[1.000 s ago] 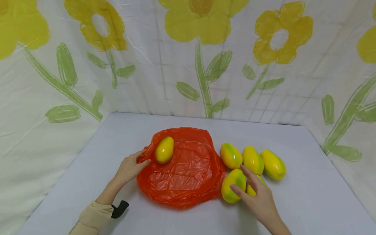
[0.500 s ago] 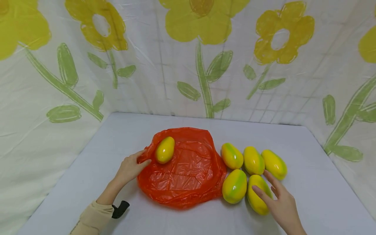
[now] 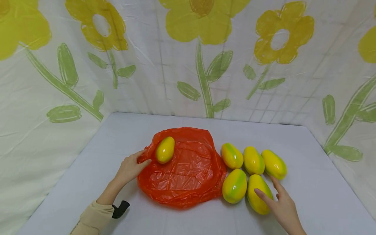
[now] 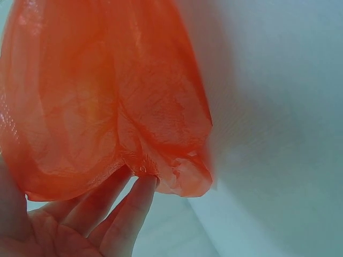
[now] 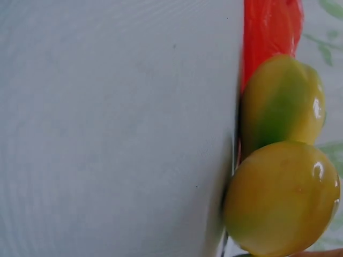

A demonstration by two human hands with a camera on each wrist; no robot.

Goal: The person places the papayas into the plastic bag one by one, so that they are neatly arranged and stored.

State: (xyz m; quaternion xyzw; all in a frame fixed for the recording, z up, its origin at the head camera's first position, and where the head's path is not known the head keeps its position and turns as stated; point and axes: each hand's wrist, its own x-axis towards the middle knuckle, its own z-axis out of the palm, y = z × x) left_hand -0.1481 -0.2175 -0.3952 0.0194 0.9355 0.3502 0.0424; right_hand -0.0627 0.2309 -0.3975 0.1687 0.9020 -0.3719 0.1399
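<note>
Her left hand (image 3: 129, 168) pinches the orange plastic bag's (image 3: 185, 176) edge; one mango (image 3: 165, 149) lies on it. Right hand (image 3: 280, 204), fingers relaxed, touches the nearest mango (image 3: 257, 197).

Your head view is bright, evenly lit from above; shadows under the mangoes (image 3: 254, 174) are soft and short. Small glare spots sit on the fruit and the bag (image 3: 185, 169). Backdrop lines bow toward the edges. Both your wrist views are soft, too close to focus.
</note>
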